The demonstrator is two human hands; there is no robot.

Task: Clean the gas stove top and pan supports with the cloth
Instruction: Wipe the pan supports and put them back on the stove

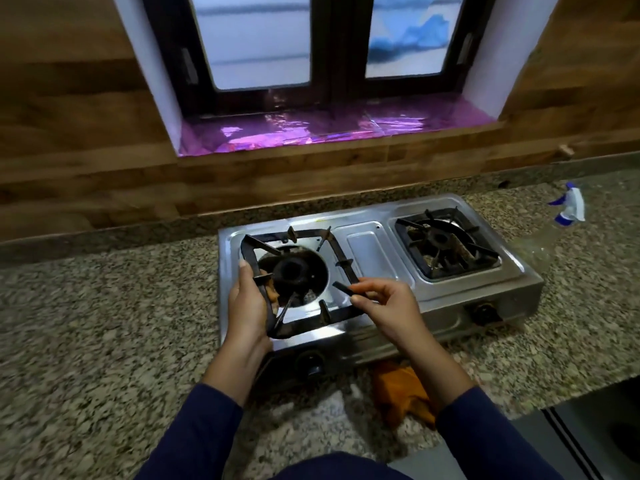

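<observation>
A two-burner steel gas stove [377, 251] sits on the granite counter. The black left pan support [304, 322] is tilted above the left burner [294, 273]. My left hand [249, 303] grips its left side, with a bit of orange cloth showing under the fingers. My right hand [388, 303] pinches one prong at the support's right front side. The right pan support [446, 242] lies in place over its dirty burner. An orange cloth [401, 393] lies crumpled on the counter in front of the stove, partly behind my right forearm.
A clear spray bottle [568, 206] with a blue and white head stands at the right of the stove. Two black knobs [310, 360] face me on the stove front. A wood-look wall and a window sill with purple foil [311, 133] rise behind.
</observation>
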